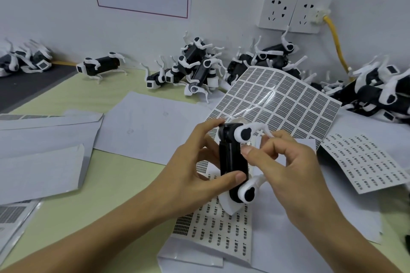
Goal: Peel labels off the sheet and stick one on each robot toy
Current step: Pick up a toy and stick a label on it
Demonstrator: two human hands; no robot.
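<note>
A black robot toy [230,157] with white legs is held upright over the table's middle. My left hand [195,162] grips its body, thumb across the lower end, index finger on the top. My right hand [288,162] pinches a small label at the toy's right side, just below the upper white leg joint; the label is mostly hidden by my fingertips. A curled label sheet [277,99] with a dense grid of labels lies behind the toy. Under my hands lies another sheet [213,224], and a third sheet [372,162] lies to the right.
Piles of black-and-white robot toys lie along the wall: far left [24,60], one single toy [99,66], a centre heap [193,68], and a right heap [377,88]. White backing papers [44,150] lie spread to the left. Wall sockets [292,13] hold a yellow cable [337,46].
</note>
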